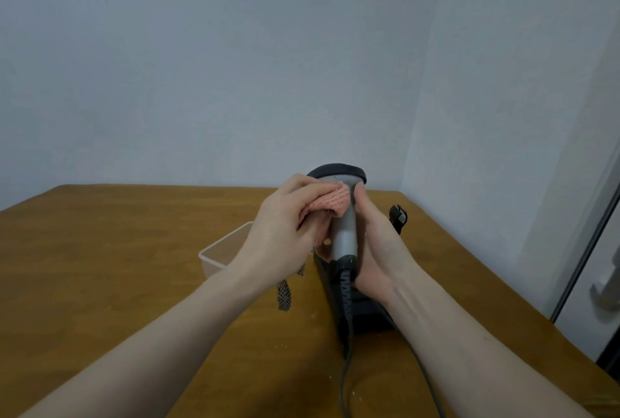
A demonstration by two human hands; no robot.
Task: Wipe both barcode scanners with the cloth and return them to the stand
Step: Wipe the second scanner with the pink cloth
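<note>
A grey barcode scanner [345, 233] with a dark head is held upright above the table, its coiled cable trailing down toward me. My right hand [379, 243] grips its handle from the right side. My left hand [285, 233] presses a pink cloth [330, 205] against the scanner's neck just below the head. A dark patterned edge of the cloth hangs below my left wrist. The black stand [364, 313] sits on the wooden table [117, 266] directly under the scanner, mostly hidden by my hands. A second scanner is not clearly visible.
A clear plastic container [221, 253] stands left of the stand, partly behind my left hand. A small black clip-like part [398, 216] sticks up behind my right hand. The wall runs close behind the table, and a door frame is at the far right.
</note>
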